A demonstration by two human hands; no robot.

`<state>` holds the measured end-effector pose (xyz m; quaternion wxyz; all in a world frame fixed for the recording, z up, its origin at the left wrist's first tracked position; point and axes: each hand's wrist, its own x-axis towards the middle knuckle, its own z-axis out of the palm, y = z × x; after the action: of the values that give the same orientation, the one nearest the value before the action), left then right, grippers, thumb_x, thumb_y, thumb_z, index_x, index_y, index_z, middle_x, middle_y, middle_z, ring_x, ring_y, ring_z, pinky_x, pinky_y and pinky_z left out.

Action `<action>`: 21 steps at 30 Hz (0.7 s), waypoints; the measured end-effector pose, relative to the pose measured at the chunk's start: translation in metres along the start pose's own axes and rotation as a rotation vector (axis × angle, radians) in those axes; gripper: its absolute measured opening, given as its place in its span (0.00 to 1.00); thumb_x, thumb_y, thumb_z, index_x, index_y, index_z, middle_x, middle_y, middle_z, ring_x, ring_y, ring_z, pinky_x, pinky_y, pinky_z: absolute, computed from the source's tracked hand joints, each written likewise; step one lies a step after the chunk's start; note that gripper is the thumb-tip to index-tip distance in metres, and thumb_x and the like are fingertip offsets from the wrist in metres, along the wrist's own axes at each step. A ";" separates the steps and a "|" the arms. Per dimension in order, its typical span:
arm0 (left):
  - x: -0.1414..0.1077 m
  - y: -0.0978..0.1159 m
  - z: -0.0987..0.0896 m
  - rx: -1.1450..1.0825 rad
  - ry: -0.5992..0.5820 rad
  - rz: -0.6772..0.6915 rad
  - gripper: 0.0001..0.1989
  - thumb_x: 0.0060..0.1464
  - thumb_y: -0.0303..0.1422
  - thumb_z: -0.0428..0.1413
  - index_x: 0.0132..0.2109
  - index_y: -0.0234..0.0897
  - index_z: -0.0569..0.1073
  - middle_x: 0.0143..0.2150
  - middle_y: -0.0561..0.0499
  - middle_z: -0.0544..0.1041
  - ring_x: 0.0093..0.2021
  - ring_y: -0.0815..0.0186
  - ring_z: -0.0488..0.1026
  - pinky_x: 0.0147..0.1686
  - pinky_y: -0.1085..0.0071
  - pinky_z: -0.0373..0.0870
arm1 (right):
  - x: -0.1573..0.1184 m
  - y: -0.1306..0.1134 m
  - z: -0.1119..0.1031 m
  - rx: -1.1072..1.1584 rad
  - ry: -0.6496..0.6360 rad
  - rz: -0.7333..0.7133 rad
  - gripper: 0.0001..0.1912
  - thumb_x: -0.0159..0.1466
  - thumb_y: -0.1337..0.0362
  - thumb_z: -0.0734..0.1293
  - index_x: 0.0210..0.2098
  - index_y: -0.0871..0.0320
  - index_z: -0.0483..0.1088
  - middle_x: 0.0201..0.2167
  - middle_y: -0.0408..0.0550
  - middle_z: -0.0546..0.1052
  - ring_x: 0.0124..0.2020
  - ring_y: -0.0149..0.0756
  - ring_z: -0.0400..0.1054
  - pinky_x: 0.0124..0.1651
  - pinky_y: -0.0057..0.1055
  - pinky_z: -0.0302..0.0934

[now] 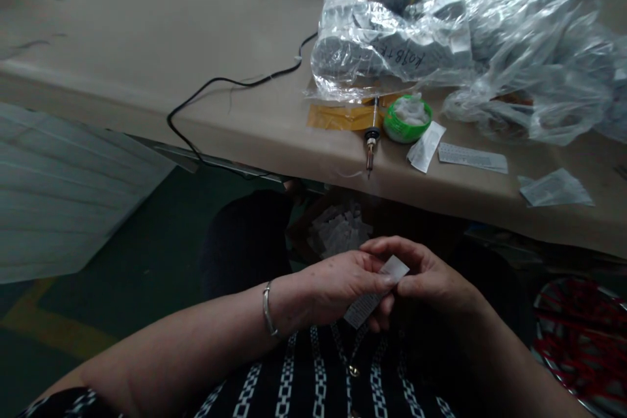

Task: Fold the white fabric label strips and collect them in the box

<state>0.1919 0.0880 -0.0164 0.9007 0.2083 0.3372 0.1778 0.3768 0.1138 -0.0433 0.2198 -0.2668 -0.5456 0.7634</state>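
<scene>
The front edge of the brown counter [122,46] slants down from left to right, above the two hands, which are apart from it, low over the lap. A black cord [215,80] loops across the left part and dips over that edge. Nearest the edge, a soldering iron [371,145] points its tip towards it; the green tub [404,127] sits just beside it, with a folded strip [427,145] and a flat printed strip [473,158] to the right. Behind these, clear plastic bags [392,55] crowd the right part. In the gap between the edge and the hands, a pile of white scraps [341,228] shows in the dim space below.

The small white label [362,309] slants through the fingers: the left hand [337,279] pinches it under the thumb, its printed end sticking out below and its other end above. The right hand [434,277] curls round that upper end, thumb near the left thumb; whether its fingers grip the label I cannot tell.
</scene>
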 end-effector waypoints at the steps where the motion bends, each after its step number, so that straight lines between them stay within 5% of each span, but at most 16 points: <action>1: -0.001 -0.001 0.000 -0.014 0.015 0.016 0.13 0.50 0.39 0.59 0.27 0.32 0.71 0.22 0.53 0.70 0.20 0.74 0.67 0.24 0.76 0.65 | -0.002 -0.003 0.003 -0.106 0.052 -0.019 0.24 0.60 0.52 0.67 0.53 0.53 0.65 0.39 0.47 0.78 0.33 0.36 0.75 0.35 0.32 0.70; 5: -0.005 -0.006 0.002 -0.074 0.089 0.052 0.13 0.48 0.40 0.60 0.31 0.32 0.71 0.24 0.54 0.70 0.22 0.73 0.68 0.26 0.76 0.65 | -0.012 -0.012 0.019 -0.725 0.371 -0.198 0.20 0.63 0.58 0.65 0.53 0.56 0.67 0.47 0.52 0.75 0.47 0.40 0.71 0.48 0.35 0.67; 9: -0.010 -0.009 0.010 -0.103 0.108 0.017 0.15 0.46 0.41 0.62 0.33 0.33 0.70 0.24 0.55 0.69 0.22 0.73 0.68 0.26 0.74 0.65 | -0.019 -0.015 0.033 -1.066 0.421 -0.274 0.19 0.65 0.59 0.62 0.54 0.59 0.66 0.46 0.56 0.74 0.49 0.43 0.68 0.50 0.40 0.67; 21: -0.014 -0.020 0.015 -0.157 0.160 -0.020 0.15 0.41 0.39 0.64 0.27 0.32 0.69 0.21 0.55 0.69 0.20 0.74 0.66 0.25 0.75 0.63 | -0.027 -0.004 0.050 -1.011 0.338 -0.222 0.17 0.68 0.62 0.58 0.54 0.59 0.64 0.46 0.53 0.75 0.49 0.39 0.68 0.49 0.36 0.66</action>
<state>0.1960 0.0609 -0.0085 0.8862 0.1188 0.3950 0.2108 0.3650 0.0625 -0.0219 0.2282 -0.3990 -0.8267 0.3246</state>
